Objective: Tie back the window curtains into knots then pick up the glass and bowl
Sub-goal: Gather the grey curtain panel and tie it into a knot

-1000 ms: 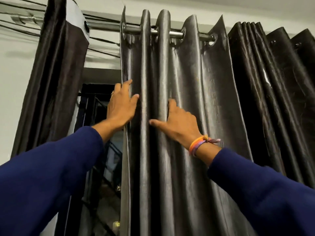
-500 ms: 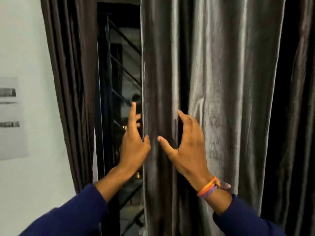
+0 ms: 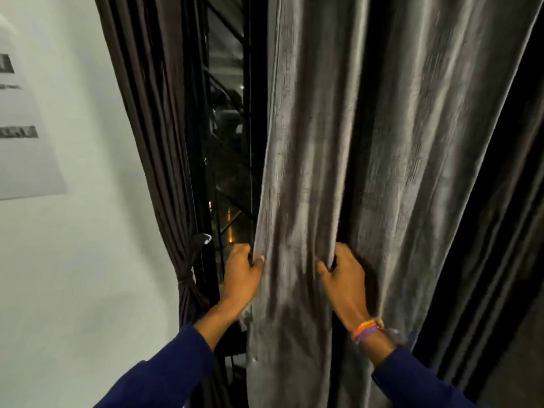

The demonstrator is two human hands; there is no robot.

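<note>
Grey curtain (image 3: 368, 142) hangs mid-frame, right of the dark window (image 3: 226, 128). Left hand (image 3: 240, 275) grips its left edge, fingers curled round the hem; right hand (image 3: 343, 275) pinches a fold further right, same height. Dark curtain (image 3: 153, 128) at left sits cinched by a tie (image 3: 185, 276) against the wall (image 3: 82, 260).

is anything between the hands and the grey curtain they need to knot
Nothing visible. The left hand grips the grey curtain at its left edge, and the right hand grips a fold further right.
</note>
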